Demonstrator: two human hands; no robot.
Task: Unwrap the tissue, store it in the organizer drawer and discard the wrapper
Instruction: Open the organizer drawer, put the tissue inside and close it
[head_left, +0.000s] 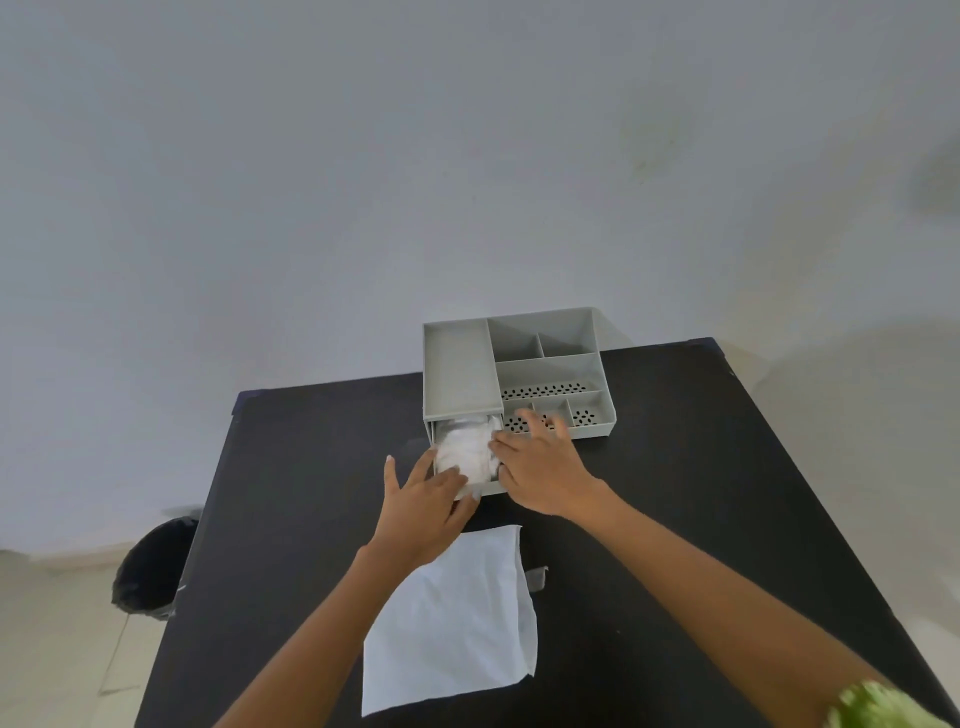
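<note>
A grey desk organizer (540, 358) stands at the far edge of the black table (727, 493). Its drawer (488, 487) is pulled out toward me and holds crumpled white tissue (465, 449). My left hand (423, 506) rests with spread fingers on the drawer's front left corner, touching the tissue. My right hand (537, 467) lies flat along the drawer's right side, fingertips on the tissue. A flat white sheet (452, 618) lies on the table near me. A small clear wrapper piece (536, 577) lies beside its right edge.
A black-lined waste bin (156, 564) stands on the floor to the left of the table. A plain grey wall rises behind the organizer. The organizer's top compartments are open, some with perforated bottoms.
</note>
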